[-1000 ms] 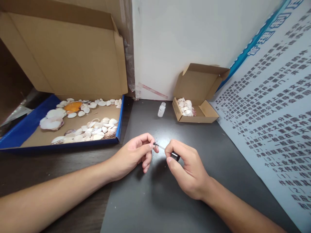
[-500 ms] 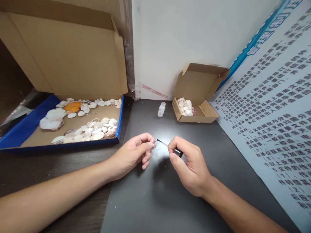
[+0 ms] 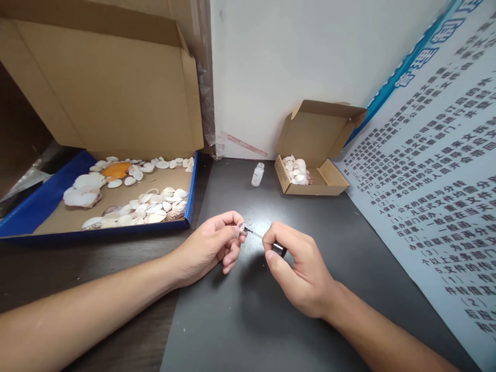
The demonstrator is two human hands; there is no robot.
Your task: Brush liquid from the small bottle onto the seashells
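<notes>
You are pinching a small shell (image 3: 242, 229) between the thumb and fingertips of your left hand (image 3: 215, 245), holding it just above the dark tabletop (image 3: 248, 320). Your right hand (image 3: 300, 271) is gripping a thin brush (image 3: 279, 249) by its black cap, fingers closed around it, and the tip is meeting the shell (the contact itself is too small to make out). A small clear bottle (image 3: 258, 174) is standing further back, just beside a small cardboard box (image 3: 298, 190) holding more shells. A large blue-edged box (image 3: 42, 201) of loose shells is lying well off to your left.
</notes>
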